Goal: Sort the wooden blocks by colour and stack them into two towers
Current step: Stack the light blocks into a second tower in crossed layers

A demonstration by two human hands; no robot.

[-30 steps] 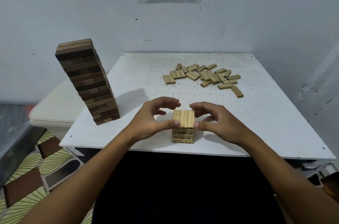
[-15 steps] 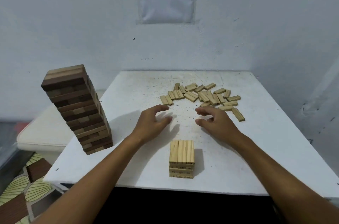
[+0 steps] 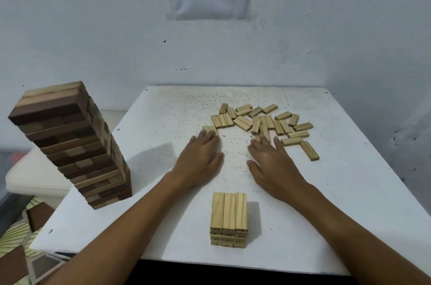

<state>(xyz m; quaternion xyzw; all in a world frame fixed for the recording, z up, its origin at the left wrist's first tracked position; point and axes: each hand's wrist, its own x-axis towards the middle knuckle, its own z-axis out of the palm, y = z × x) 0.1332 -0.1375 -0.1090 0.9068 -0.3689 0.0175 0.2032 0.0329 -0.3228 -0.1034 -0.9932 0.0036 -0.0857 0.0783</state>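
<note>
white counter carries two towers: one tall dark tower, one short light tower, plus roughly two dozen loose light blocks. left hand and right hand lie flat, fingers straight, fingertips reaching the nearest blocks, gripping nothing.

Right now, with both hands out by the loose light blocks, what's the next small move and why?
Probably pinch up the blocks under the fingertips: the left hand touches a pair at the pile's near-left edge, the right hand reaches its near side, and neither holds anything. The light stack is only a few layers high.
</note>
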